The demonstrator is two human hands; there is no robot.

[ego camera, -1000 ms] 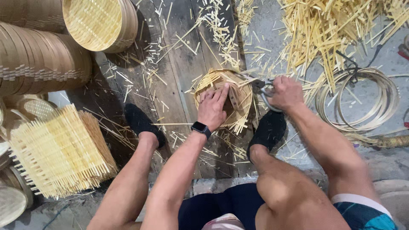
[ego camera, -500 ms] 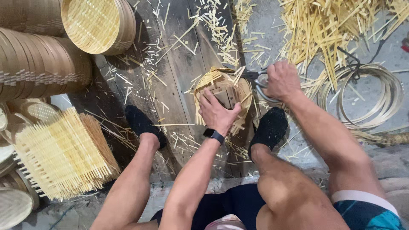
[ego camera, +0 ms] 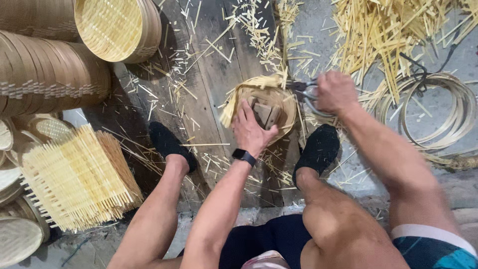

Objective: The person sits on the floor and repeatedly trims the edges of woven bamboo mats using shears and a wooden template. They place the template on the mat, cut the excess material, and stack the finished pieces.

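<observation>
A small round bamboo basket (ego camera: pixel 279 99) lies on a dark wooden board (ego camera: pixel 209 74) between my feet, with loose strip ends sticking out on its left. My left hand (ego camera: pixel 251 130) presses down on a wooden block (ego camera: pixel 264 113) sitting inside the basket. My right hand (ego camera: pixel 334 92) holds metal shears (ego camera: pixel 304 89) at the basket's right rim, blades pointing left toward the rim. A black watch is on my left wrist.
Stacks of round woven bamboo trays (ego camera: pixel 117 27) and rims (ego camera: pixel 45 74) stand at the upper left. A pile of square woven mats (ego camera: pixel 74 179) lies at left. Cut bamboo strips (ego camera: pixel 383 35) and coiled hoops (ego camera: pixel 438 114) lie at right. My black shoes (ego camera: pixel 318 149) flank the basket.
My left hand has shifted from the basket's top to pressing on the block inside it. The basket has turned, and my right hand has brought the shears back to its right rim.
</observation>
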